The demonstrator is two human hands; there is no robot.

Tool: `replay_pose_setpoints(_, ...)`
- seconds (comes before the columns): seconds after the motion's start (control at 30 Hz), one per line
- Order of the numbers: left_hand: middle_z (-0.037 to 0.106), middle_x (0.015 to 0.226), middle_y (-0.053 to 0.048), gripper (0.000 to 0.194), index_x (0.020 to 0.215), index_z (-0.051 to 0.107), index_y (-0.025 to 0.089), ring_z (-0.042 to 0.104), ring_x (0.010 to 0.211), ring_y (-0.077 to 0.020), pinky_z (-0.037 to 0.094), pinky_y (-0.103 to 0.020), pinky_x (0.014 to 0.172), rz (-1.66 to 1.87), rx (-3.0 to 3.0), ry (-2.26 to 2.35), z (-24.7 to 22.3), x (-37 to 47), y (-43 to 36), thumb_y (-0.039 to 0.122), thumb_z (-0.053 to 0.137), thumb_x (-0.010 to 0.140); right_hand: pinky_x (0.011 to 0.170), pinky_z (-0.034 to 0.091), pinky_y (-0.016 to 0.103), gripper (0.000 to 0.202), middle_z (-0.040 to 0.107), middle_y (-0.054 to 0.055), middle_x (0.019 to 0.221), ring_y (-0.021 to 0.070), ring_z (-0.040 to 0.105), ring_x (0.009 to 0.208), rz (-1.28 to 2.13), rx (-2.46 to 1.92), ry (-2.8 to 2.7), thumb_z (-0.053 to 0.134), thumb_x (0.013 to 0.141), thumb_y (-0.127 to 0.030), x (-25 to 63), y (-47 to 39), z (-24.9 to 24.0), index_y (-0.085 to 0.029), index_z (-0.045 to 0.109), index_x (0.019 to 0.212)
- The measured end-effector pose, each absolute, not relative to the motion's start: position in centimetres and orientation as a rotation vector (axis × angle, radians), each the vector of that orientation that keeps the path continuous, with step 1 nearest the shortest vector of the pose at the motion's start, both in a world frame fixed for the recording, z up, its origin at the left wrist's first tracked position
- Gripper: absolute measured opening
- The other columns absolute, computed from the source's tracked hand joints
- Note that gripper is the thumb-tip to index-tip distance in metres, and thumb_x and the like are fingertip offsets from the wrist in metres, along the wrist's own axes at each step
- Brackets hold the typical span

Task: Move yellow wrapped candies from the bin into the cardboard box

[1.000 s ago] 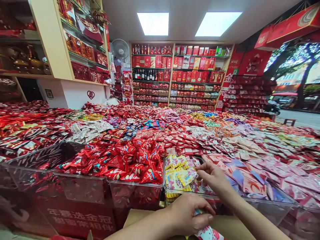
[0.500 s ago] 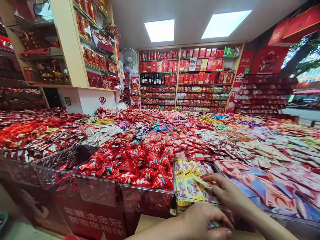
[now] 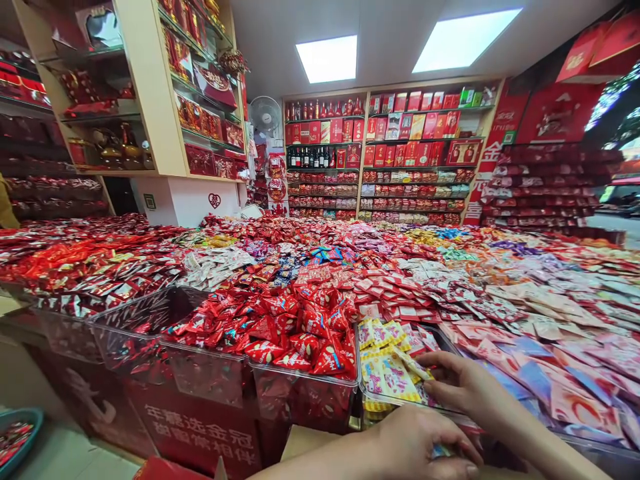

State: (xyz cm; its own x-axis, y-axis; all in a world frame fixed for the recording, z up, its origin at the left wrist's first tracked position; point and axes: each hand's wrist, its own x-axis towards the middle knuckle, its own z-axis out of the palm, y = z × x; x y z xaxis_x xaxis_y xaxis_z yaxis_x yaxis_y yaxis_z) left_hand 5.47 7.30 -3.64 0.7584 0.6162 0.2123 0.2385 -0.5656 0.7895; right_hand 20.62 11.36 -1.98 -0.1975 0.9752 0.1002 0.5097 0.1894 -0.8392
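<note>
My right hand (image 3: 457, 385) reaches into a clear bin (image 3: 383, 403) of small yellow-and-white snack packets (image 3: 393, 377) with pink cartoon prints. Its thumb and fingers are closed on the end of one yellow packet (image 3: 414, 367), tilted up from the pile. Low in front of that bin, my left hand (image 3: 420, 437) is curled closed. A bit of blue-green wrapper (image 3: 442, 451) shows between its fingers; the rest is hidden by the hand. Under my left forearm lies a cardboard flap (image 3: 307, 441).
Left of the yellow packets stands a clear bin full of red triangular packets (image 3: 305, 340). Pink and lilac packets (image 3: 540, 387) heap up to the right. Candy piles (image 3: 330, 253) stretch back to stocked shelves (image 3: 360, 153). A teal basin (image 3: 25, 423) sits on the floor at left.
The view has turned slightly left, so the scene sits farther right and more of the teal basin shows. Both hands stay nearly where they were relative to the bin.
</note>
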Motion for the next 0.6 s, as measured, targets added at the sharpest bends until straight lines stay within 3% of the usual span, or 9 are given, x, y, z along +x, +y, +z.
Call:
replay_pose_setpoints(0.23,0.069,0.099,-0.010,0.028,0.097,0.065,0.012,0.063,0.090,-0.0182,0.047,-0.024,0.078,0.728,2.164,0.577,-3.4,5.6,7.1,0.015,0.053,0.072,0.068,0.046,0.031,0.027,0.065,0.008,0.087,0.0213,0.058,0.077,0.642,-1.361,-1.950,0.058,0.068,-0.033,20.0,10.9,-1.4,-0.019,0.065,0.090)
replay_pose_setpoints(0.47,0.071,0.087,-0.015,0.024,0.089,0.067,0.005,0.064,0.080,-0.0196,0.047,-0.025,0.072,0.777,2.212,0.580,-2.2,5.6,7.0,0.011,0.053,0.070,0.093,0.036,0.038,0.031,0.053,0.011,0.113,0.0239,0.048,0.107,0.467,-1.294,-2.148,0.065,0.066,-0.021,18.9,10.5,-0.3,-0.020,0.066,0.097)
replay_pose_setpoints(0.6,0.071,0.086,-0.015,0.024,0.088,0.068,0.005,0.064,0.079,-0.0193,0.047,-0.024,0.072,0.774,2.203,0.605,-2.2,5.6,7.0,0.010,0.053,0.070,0.087,0.041,0.032,0.031,0.057,0.010,0.106,0.0200,0.054,0.098,0.518,-1.255,-2.197,0.062,0.067,-0.015,18.4,10.6,-0.3,-0.018,0.065,0.098)
